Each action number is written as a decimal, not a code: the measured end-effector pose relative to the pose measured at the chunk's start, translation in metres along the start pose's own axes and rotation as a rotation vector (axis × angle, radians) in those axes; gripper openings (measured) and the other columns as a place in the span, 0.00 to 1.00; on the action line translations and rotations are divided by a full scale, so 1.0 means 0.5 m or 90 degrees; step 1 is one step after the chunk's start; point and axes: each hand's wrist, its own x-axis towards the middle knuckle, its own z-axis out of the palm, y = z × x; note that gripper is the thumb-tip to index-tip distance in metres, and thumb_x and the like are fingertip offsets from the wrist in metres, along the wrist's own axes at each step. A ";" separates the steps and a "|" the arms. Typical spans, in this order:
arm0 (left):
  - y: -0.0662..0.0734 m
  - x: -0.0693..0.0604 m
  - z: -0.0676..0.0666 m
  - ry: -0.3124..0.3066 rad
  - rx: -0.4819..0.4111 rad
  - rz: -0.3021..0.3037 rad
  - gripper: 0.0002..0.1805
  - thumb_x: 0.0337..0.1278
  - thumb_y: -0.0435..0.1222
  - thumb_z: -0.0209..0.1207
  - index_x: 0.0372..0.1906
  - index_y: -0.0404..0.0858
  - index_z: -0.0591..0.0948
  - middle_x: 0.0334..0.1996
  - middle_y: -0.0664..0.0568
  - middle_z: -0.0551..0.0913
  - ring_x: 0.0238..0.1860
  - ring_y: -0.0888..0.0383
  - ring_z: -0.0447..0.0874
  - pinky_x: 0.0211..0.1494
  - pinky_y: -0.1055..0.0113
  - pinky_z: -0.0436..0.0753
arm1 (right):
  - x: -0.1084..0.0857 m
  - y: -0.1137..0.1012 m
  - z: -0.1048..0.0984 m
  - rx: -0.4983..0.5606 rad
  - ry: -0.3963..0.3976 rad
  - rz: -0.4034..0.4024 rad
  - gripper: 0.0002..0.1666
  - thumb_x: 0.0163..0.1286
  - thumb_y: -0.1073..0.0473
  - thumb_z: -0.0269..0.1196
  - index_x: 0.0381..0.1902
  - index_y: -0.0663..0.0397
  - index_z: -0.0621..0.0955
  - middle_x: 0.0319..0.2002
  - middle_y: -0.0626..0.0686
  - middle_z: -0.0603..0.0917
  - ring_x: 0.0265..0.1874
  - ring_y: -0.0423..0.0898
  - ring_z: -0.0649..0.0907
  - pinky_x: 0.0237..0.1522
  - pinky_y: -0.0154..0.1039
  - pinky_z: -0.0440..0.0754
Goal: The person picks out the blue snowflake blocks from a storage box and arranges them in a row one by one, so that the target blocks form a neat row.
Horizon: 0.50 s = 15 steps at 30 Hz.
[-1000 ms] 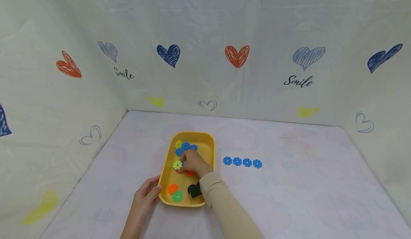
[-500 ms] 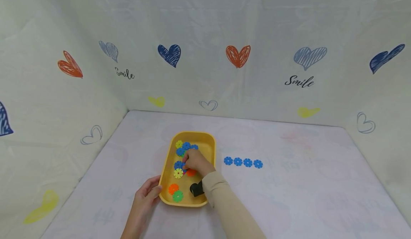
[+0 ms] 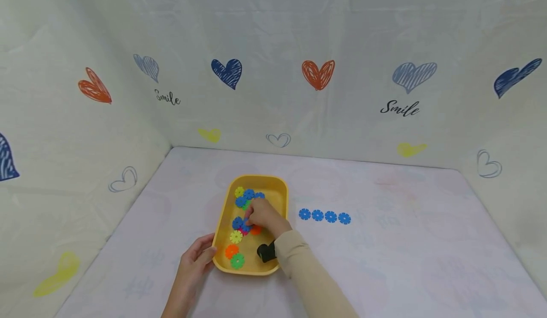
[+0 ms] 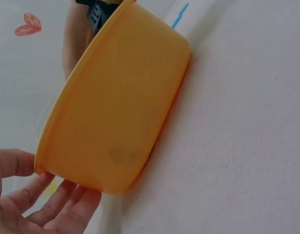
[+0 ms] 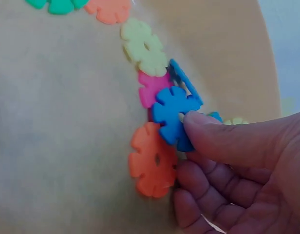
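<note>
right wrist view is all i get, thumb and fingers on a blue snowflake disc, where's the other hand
Observer: The left hand holds the yellow tray at its near left corner.
Operator: anything set out beside the tray
Observer: Yes, a row of four blue snowflake discs on the table, to the right of the tray.
Operator: and what's at the tray's far end
Observer: Three more blue snowflake discs show there, bunched with a yellow one.
</note>
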 end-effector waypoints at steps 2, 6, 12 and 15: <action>0.000 0.000 0.001 0.001 0.000 0.000 0.23 0.64 0.36 0.50 0.62 0.35 0.69 0.59 0.38 0.72 0.48 0.56 0.77 0.48 0.67 0.81 | -0.006 -0.001 -0.006 -0.004 -0.003 0.002 0.02 0.55 0.68 0.66 0.24 0.61 0.82 0.23 0.48 0.78 0.21 0.41 0.73 0.22 0.29 0.71; 0.002 -0.001 0.002 0.001 -0.001 -0.003 0.22 0.64 0.36 0.50 0.62 0.36 0.69 0.60 0.38 0.71 0.49 0.55 0.77 0.49 0.66 0.81 | -0.021 -0.007 -0.021 -0.004 0.000 0.000 0.03 0.56 0.67 0.66 0.24 0.60 0.82 0.23 0.49 0.78 0.20 0.42 0.73 0.22 0.30 0.71; 0.002 -0.001 0.002 0.002 0.001 -0.005 0.22 0.64 0.35 0.50 0.63 0.36 0.69 0.60 0.38 0.71 0.49 0.55 0.77 0.49 0.66 0.81 | -0.049 -0.023 -0.050 0.010 0.024 -0.013 0.03 0.57 0.67 0.65 0.25 0.59 0.82 0.23 0.49 0.79 0.22 0.42 0.74 0.25 0.31 0.73; 0.001 -0.002 0.001 0.001 0.000 0.000 0.23 0.64 0.36 0.50 0.62 0.36 0.69 0.60 0.38 0.72 0.49 0.55 0.77 0.48 0.67 0.81 | -0.069 -0.030 -0.065 0.032 0.039 -0.013 0.03 0.59 0.65 0.64 0.26 0.58 0.81 0.24 0.49 0.79 0.24 0.43 0.74 0.28 0.31 0.74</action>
